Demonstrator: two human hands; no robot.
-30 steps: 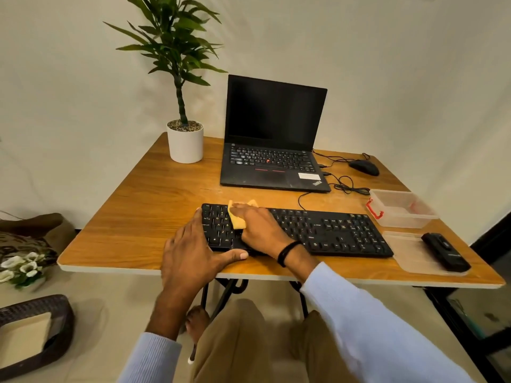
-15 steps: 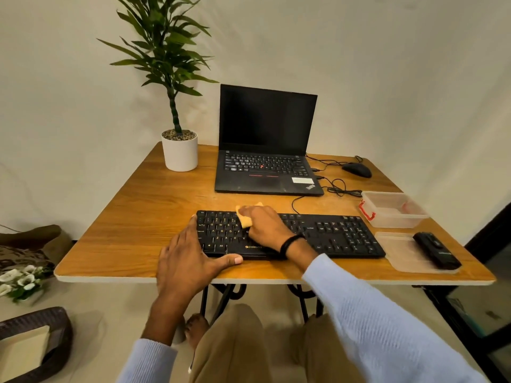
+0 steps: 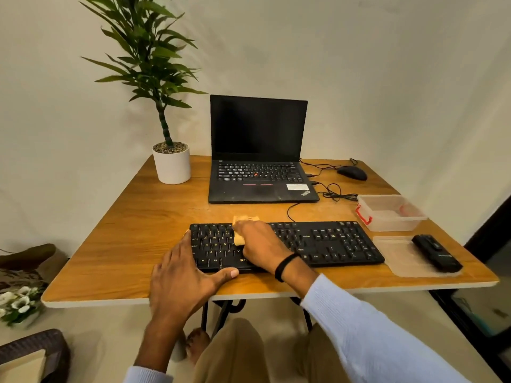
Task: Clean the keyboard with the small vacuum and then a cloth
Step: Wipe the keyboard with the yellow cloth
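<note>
A black keyboard (image 3: 326,243) lies near the front edge of the wooden table (image 3: 132,239). My right hand (image 3: 260,246) presses a small yellow cloth (image 3: 239,239) onto the keys of its left half, and most of the cloth is hidden under the fingers. My left hand (image 3: 179,283) rests flat at the keyboard's left end, thumb along its front edge, steadying it. The small black vacuum (image 3: 437,252) lies on a clear plastic lid (image 3: 401,257) at the table's right.
An open black laptop (image 3: 258,161) stands behind the keyboard, with a potted plant (image 3: 171,164) to its left. A black mouse (image 3: 351,172) and loose cables lie back right. A clear plastic box (image 3: 390,212) with a red clip sits right of the keyboard.
My right hand and the cloth slid slightly right, then back left, over the left keys. My left hand stays at the keyboard's left end. My head tilted up, so the table sits lower in view.
</note>
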